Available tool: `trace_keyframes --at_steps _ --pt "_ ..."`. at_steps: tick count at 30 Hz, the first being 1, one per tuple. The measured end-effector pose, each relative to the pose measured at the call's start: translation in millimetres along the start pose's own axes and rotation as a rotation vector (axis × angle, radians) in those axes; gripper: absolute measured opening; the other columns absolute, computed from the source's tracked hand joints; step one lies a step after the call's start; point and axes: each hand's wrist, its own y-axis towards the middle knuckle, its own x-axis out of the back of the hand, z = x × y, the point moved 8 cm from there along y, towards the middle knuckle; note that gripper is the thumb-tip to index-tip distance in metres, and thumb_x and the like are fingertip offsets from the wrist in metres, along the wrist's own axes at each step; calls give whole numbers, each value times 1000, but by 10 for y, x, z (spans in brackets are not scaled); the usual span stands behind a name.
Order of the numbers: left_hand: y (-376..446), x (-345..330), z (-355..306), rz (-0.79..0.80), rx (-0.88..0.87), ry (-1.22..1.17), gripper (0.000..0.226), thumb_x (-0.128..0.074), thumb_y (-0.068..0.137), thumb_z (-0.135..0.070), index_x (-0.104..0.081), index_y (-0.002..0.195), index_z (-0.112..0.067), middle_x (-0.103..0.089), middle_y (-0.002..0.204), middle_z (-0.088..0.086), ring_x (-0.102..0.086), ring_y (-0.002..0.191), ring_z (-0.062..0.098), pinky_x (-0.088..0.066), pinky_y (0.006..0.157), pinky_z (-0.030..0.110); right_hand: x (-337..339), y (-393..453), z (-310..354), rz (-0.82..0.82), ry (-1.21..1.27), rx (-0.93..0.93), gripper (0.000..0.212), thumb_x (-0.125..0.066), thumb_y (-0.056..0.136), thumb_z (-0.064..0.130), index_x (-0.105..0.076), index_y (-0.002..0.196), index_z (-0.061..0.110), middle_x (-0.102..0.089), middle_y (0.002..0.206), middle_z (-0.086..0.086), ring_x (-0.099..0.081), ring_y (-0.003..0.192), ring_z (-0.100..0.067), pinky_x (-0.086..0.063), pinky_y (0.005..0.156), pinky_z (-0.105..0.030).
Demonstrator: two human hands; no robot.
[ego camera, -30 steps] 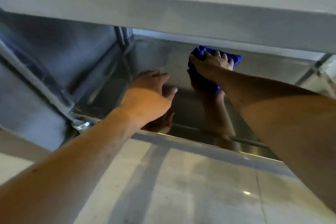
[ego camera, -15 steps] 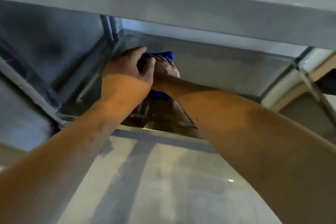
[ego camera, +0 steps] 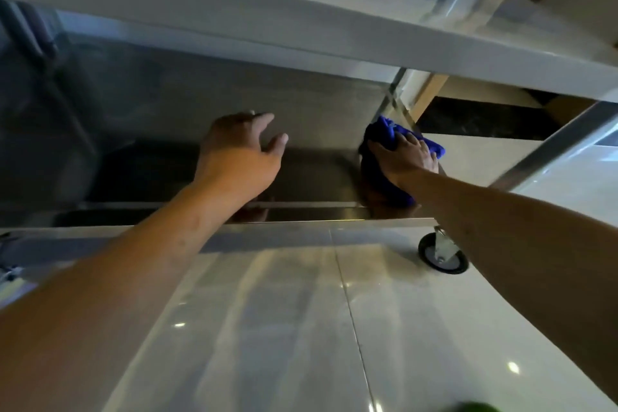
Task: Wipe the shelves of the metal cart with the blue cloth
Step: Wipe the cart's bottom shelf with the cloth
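My right hand (ego camera: 403, 160) pressed the bunched blue cloth (ego camera: 388, 134) flat-palmed into the right back corner of the shiny metal cart's bottom shelf (ego camera: 317, 184), my left hand (ego camera: 239, 157) open and empty, so firm overlapping strokes seemed best.

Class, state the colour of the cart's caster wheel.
Black tyre on the caster wheel, silver metal bracket; seen in the head view.

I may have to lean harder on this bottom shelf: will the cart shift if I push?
Probably yes: the caster wheel stands on glossy floor tiles, so the cart likely rolls easily. The left hand looks open over the bottom shelf; gripping its rim might steady it.
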Motion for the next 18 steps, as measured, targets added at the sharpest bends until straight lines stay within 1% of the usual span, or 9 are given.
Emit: trace_keyframes --at_steps 1,3,5,8,10,12,14,16,18 --pt "10 -33 6 18 16 -3 54 -47 97 -54 -42 145 -31 -48 147 2 -47 132 22 -40 99 37 -24 -45 34 8 -3 -7 75 -37 92 73 -34 153 30 -39 156 -5 -32 142 -32 -19 118 -54" --pt "26 -49 47 22 40 -23 53 -47 96 -55 -43 144 -32 -50 145 2 -49 130 22 -40 93 34 -90 -149 215 20 -14 -8 75 -34 91 75 -32 153 33 -37 156 -4 -29 142 -33 -17 118 -55" --pt "-3 -12 120 14 58 -55 52 -48 96 -54 -43 143 -32 -54 140 2 -52 125 22 -39 87 31 -202 -235 531 38 -12 41 76 -32 89 78 -30 153 36 -35 157 -4 -27 143 -34 -15 116 -57" --pt "-157 139 288 12 68 -47 52 -49 96 -53 -42 144 -33 -51 142 5 -51 125 23 -45 92 36 -444 -390 1257 91 1 176 79 -29 87 80 -27 154 38 -32 158 -5 -24 144 -35 -13 115 -60" --pt "-306 359 435 -76 17 105 53 -48 97 -53 -45 144 -29 -48 147 6 -49 129 25 -45 99 41 -600 -550 1829 107 -17 275 79 -29 87 80 -28 154 38 -34 156 -7 -25 143 -36 -15 115 -61" --pt "-477 673 638 -173 -13 227 53 -47 97 -51 -48 143 -23 -50 146 8 -49 132 27 -44 104 49 -752 -778 2426 110 -44 384 74 -32 89 75 -29 153 38 -34 155 -7 -27 142 -36 -16 116 -60" --pt "-614 1000 869 -238 17 264 53 -47 96 -49 -51 141 -20 -55 141 11 -52 128 30 -45 102 52 -875 -1033 2966 132 -61 490 70 -38 91 68 -28 153 38 -32 157 -8 -24 143 -36 -15 117 -60" --pt "-798 1434 1144 -339 87 275 51 -50 95 -46 -57 137 -18 -63 131 13 -58 118 35 -49 97 50 -990 -1426 3574 180 -49 612 68 -41 92 62 -27 154 37 -26 160 -7 -19 146 -35 -13 117 -59" --pt "-951 1770 1338 -405 141 312 50 -52 93 -44 -59 135 -17 -65 125 15 -58 114 37 -48 95 48 -1078 -1860 4047 221 -57 740 69 -44 94 55 -22 156 35 -19 164 -6 -12 149 -34 -8 119 -57"
